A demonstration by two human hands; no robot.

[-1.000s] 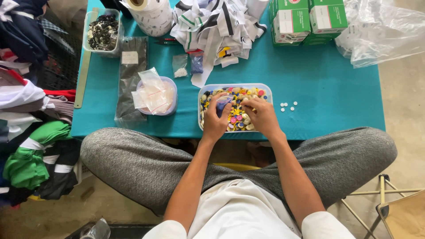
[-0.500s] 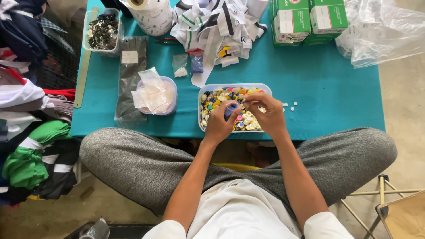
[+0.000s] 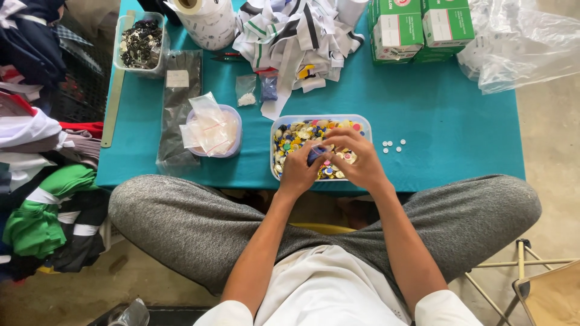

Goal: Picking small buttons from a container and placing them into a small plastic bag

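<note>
Left hand: the left hand (image 3: 300, 172) is over the near-left part of the tub, fingers curled together around a small blue piece (image 3: 315, 155) — a button or a cap, too small to tell which; the grip looks like a pinch rather than a full fist.
Right hand: the right hand (image 3: 356, 158) lies over the middle of the same tub, fingers bent down and drawn together near the blue piece; whether it pinches anything of its own I cannot tell.
Tub: a clear plastic tub (image 3: 363, 122) sits on the teal table (image 3: 447, 127) just in front of the person, filled with loose buttons (image 3: 293, 133) in yellow, blue, green and white.
Handling of the buttons: judged small, light, hard and smooth — likely to slip or skitter if pushed; best taken one at a time by the rim between thumb and fingertip, not scooped.
Handling of the tub: thin-walled and light, so it may slide under a sideways press; a hold on its rim would steady it.
White buttons: a few white buttons (image 3: 393, 145) lie on the table just right of the tub, apart from it.
Left of the tub: a round tub with small plastic bags (image 3: 208, 124); beside it a dark flat packet (image 3: 177, 108).
Far side: a pile of striped fabric strips (image 3: 290, 30); green boxes (image 3: 417, 27); a paper roll (image 3: 208, 21); a tub of dark pieces (image 3: 139, 43).
</note>
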